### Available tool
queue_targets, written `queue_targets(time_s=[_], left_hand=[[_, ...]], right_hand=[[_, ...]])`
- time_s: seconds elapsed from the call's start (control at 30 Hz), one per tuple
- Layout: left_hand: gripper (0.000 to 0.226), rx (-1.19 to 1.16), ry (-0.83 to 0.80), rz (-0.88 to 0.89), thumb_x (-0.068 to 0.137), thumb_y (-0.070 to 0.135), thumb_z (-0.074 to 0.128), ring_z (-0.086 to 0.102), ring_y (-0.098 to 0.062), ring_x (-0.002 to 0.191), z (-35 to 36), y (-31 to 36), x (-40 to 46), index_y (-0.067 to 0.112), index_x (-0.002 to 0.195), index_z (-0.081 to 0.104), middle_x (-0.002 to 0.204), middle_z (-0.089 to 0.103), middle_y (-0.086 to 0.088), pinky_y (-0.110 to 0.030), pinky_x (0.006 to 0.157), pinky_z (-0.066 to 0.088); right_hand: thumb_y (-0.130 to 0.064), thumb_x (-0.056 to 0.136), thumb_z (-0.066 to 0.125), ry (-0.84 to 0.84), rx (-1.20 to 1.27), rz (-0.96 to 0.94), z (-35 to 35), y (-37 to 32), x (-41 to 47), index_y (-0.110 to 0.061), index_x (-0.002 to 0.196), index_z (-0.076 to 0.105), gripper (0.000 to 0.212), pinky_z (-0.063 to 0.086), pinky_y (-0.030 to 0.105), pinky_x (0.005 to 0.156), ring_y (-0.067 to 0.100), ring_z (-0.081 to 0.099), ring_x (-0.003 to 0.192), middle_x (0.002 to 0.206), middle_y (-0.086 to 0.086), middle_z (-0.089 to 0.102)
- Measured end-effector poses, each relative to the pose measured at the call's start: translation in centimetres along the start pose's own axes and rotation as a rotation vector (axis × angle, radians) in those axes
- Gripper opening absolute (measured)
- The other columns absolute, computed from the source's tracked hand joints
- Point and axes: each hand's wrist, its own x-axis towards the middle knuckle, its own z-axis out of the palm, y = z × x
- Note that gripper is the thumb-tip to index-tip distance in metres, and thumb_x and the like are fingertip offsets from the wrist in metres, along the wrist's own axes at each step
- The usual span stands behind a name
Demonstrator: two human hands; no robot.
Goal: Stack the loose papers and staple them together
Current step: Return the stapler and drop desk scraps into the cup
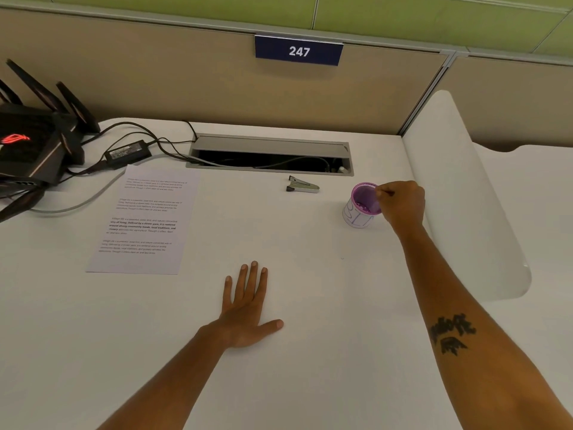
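A printed paper sheet (144, 220) lies flat on the white desk (310, 305) at the left; whether more sheets lie under it I cannot tell. A small silver and black stapler (302, 184) rests near the cable tray at the back. My right hand (403, 203) is at the rim of a purple mesh cup (362, 207), fingertips pinched together over its edge; whether they hold anything is too small to tell. My left hand (248, 308) lies flat, palm down, fingers spread, on the bare desk in the middle, holding nothing.
A black router (28, 141) with antennas, a power brick (127, 154) and cables crowd the back left corner. An open cable tray (269, 158) is set into the desk's rear. A white divider panel (459, 197) bounds the right side.
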Motion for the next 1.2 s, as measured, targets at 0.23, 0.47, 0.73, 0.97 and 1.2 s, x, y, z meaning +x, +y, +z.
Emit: queue_targets(time_s=[0.23, 0.47, 0.73, 0.97, 1.2], left_hand=[[0.119, 0.008, -0.019, 0.000, 0.089, 0.085, 0.036, -0.054, -0.023, 0.143, -0.2, 0.1, 0.0, 0.023, 0.152, -0.044, 0.154, -0.059, 0.000, -0.042, 0.106, -0.043], [0.119, 0.009, -0.017, -0.001, 0.089, 0.085, 0.037, -0.053, -0.023, 0.144, -0.3, 0.1, -0.1, 0.023, 0.152, -0.044, 0.154, -0.059, 0.000, -0.042, 0.107, -0.042], [0.119, 0.002, -0.024, 0.001, 0.089, 0.085, 0.036, -0.054, -0.023, 0.144, -0.3, 0.1, -0.2, 0.023, 0.151, -0.044, 0.154, -0.059, 0.000, -0.042, 0.109, -0.041], [0.118, -0.021, -0.038, 0.003, 0.090, 0.084, 0.037, -0.053, -0.023, 0.145, -0.4, 0.2, -0.2, 0.023, 0.153, -0.043, 0.155, -0.058, 0.000, -0.051, 0.120, -0.029], [0.119, -0.021, -0.039, 0.003, 0.090, 0.083, 0.039, -0.053, -0.023, 0.144, -0.3, 0.2, -0.1, 0.022, 0.153, -0.042, 0.155, -0.058, -0.001, -0.050, 0.119, -0.030]], right_hand=[[-0.007, 0.091, 0.072, 0.058, 0.037, -0.018, -0.2, 0.2, 0.0, -0.008, 0.097, 0.080, 0.010, 0.053, 0.026, 0.076, 0.024, 0.073, 0.087, 0.098, 0.010, 0.080], [-0.011, 0.086, 0.075, 0.140, 0.228, -0.040, -0.7, -0.3, -3.7, -0.011, 0.090, 0.079, 0.006, 0.057, 0.020, 0.074, 0.015, 0.068, 0.074, 0.087, 0.004, 0.077], [-0.008, 0.084, 0.078, -0.062, 0.185, -0.005, 4.0, 2.5, -13.1, -0.015, 0.084, 0.077, 0.008, 0.056, 0.022, 0.074, 0.013, 0.067, 0.073, 0.083, -0.003, 0.075], [-0.016, 0.088, 0.077, -0.094, 0.145, 0.165, 6.6, 2.6, -15.5, -0.011, 0.096, 0.077, 0.009, 0.048, 0.026, 0.078, 0.019, 0.067, 0.085, 0.094, 0.002, 0.075], [-0.014, 0.092, 0.072, -0.077, 0.041, 0.132, 7.6, 1.8, -15.4, -0.008, 0.096, 0.079, 0.009, 0.042, 0.024, 0.074, 0.023, 0.069, 0.086, 0.097, 0.005, 0.075]])
